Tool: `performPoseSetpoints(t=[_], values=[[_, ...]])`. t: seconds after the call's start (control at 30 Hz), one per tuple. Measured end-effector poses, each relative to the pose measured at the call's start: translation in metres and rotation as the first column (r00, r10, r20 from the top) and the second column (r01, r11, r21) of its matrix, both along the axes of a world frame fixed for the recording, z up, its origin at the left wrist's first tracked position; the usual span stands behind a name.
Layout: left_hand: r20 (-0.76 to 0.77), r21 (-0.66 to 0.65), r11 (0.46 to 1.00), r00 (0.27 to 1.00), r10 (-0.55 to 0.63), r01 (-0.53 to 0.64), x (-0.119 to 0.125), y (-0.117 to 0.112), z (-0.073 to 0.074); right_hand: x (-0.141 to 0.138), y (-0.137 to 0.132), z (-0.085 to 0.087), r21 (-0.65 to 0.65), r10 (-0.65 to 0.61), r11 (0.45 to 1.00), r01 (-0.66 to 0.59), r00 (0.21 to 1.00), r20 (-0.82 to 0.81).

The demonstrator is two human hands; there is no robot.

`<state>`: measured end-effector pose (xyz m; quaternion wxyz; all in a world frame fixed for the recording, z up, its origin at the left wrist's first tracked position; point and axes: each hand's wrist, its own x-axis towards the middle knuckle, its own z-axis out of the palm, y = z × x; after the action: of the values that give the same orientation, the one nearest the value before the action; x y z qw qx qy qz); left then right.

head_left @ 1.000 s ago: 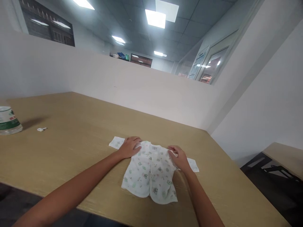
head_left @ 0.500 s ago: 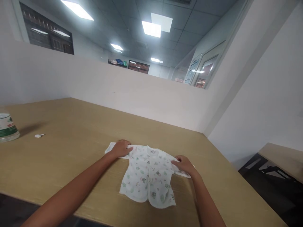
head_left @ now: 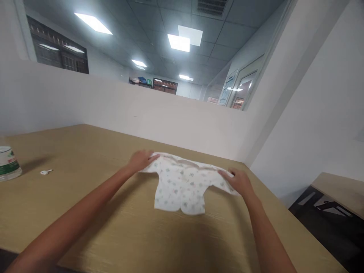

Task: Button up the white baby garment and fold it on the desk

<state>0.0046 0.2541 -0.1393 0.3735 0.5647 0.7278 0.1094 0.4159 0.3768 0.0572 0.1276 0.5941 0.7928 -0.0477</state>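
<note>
A small white baby shirt (head_left: 180, 185) with a green and pink print hangs between my hands, lifted off the wooden table (head_left: 136, 235) with its shadow below. My left hand (head_left: 141, 160) grips it at the shoulder and sleeve on the left. On the opposite shoulder, my right hand (head_left: 237, 180) pinches the cloth between thumb and fingers. The upper edge is stretched across and sags a little at the neck. The hem hangs toward me, slightly blurred.
A clear bottle (head_left: 9, 163) with a green and white label stands at the table's left edge. Near it lies a small white object (head_left: 46, 172), perhaps a key. A low white partition (head_left: 159, 125) runs behind the table. Another table (head_left: 341, 191) is at the right.
The shirt lay flat on the table before; now both hands hold it raised and farther from me. My hands have moved apart and away, pulling its top edge taut.
</note>
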Motion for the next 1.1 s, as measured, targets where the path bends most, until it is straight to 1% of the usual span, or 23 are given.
performPoseSetpoints(t=[0.07,0.1,0.17,0.23,0.3,0.33,0.37,0.4,0.43,0.47,0.5,0.53,0.57,0.63,0.7,0.77,0.8,0.83,0.9,0.97,1.0,1.07,1.1], values=[[-0.056,0.079,0.996,0.998,0.041,-0.037,-0.020,0.017,0.017,-0.013,0.017,0.015,0.175,0.086,0.982,-0.073,0.994,-0.066],[-0.073,0.127,0.991,0.996,0.048,-0.039,-0.029,0.022,0.024,-0.019,0.021,0.023,0.239,0.161,0.962,-0.133,0.982,-0.102],[-0.085,0.223,0.975,0.995,0.043,-0.023,-0.043,0.020,0.034,-0.027,0.022,0.038,0.342,0.324,0.902,-0.263,0.936,-0.135],[-0.055,0.282,0.959,0.998,0.023,-0.007,-0.052,0.001,0.035,-0.028,0.010,0.051,0.385,0.476,0.832,-0.399,0.870,-0.127],[0.011,0.241,0.969,0.998,-0.054,0.049,-0.055,-0.034,0.028,-0.021,-0.011,0.062,0.349,0.587,0.779,-0.521,0.801,-0.117],[0.061,0.210,0.972,0.991,-0.121,0.106,-0.056,-0.055,0.022,-0.015,-0.024,0.067,0.267,0.613,0.779,-0.567,0.779,-0.135],[0.118,0.177,0.968,0.973,-0.200,0.178,-0.057,-0.077,0.015,-0.008,-0.036,0.072,0.134,0.605,0.796,-0.590,0.780,-0.159],[0.177,0.129,0.964,0.951,-0.254,0.234,-0.057,-0.097,0.009,0.000,-0.048,0.076,-0.027,0.562,0.818,-0.575,0.808,-0.177],[0.225,0.082,0.959,0.933,-0.282,0.270,-0.058,-0.114,0.004,0.007,-0.058,0.080,-0.189,0.492,0.834,-0.519,0.853,-0.173],[0.278,0.048,0.953,0.912,-0.302,0.301,-0.059,-0.127,0.000,0.014,-0.065,0.083,-0.332,0.404,0.838,-0.433,0.902,-0.154],[0.329,0.018,0.954,0.899,-0.290,0.301,-0.060,-0.134,-0.002,0.020,-0.070,0.086,-0.438,0.308,0.835,-0.333,0.942,-0.130],[0.374,-0.021,0.958,0.891,-0.258,0.286,-0.060,-0.137,-0.001,0.023,-0.072,0.086,-0.505,0.213,0.830,-0.237,0.971,-0.106],[0.406,-0.061,0.965,0.889,-0.211,0.257,-0.058,-0.135,0.001,0.025,-0.073,0.085,-0.536,0.126,0.829,-0.156,0.988,-0.091],[0.443,-0.120,0.977,0.890,-0.106,0.176,-0.047,-0.120,0.009,0.018,-0.072,0.075,-0.535,0.005,0.843,-0.053,0.996,-0.091],[0.490,-0.099,0.986,0.869,-0.067,0.132,-0.026,-0.102,0.018,0.003,-0.072,0.055,-0.513,-0.036,0.858,-0.025,0.993,-0.110],[0.542,-0.020,0.984,0.829,-0.138,0.176,0.004,-0.088,0.021,-0.015,-0.077,0.029,-0.515,-0.050,0.856,-0.036,0.987,-0.153],[0.564,0.023,0.972,0.799,-0.207,0.236,0.020,-0.085,0.019,-0.022,-0.082,0.014,-0.541,-0.061,0.840,-0.054,0.980,-0.191],[0.565,0.054,0.956,0.780,-0.269,0.290,0.036,-0.083,0.015,-0.027,-0.089,-0.003,-0.553,-0.052,0.829,-0.082,0.973,-0.223],[0.558,0.062,0.931,0.761,-0.331,0.359,0.065,-0.085,-0.001,-0.026,-0.103,-0.036,-0.566,0.001,0.816,-0.117,0.979,-0.202],[0.540,0.042,0.927,0.772,-0.335,0.373,0.084,-0.089,-0.019,-0.016,-0.115,-0.066,-0.560,0.057,0.820,-0.118,0.990,-0.125],[0.528,0.030,0.931,0.785,-0.324,0.364,0.089,-0.090,-0.026,-0.009,-0.120,-0.078,-0.541,0.085,0.832,-0.118,0.993,-0.086],[0.501,0.016,0.946,0.816,-0.288,0.323,0.090,-0.091,-0.035,0.004,-0.125,-0.093,-0.508,0.115,0.853,-0.118,0.993,-0.037],[0.491,0.016,0.954,0.829,-0.267,0.298,0.086,-0.090,-0.036,0.008,-0.125,-0.095,-0.494,0.115,0.862,-0.118,0.993,-0.037]])
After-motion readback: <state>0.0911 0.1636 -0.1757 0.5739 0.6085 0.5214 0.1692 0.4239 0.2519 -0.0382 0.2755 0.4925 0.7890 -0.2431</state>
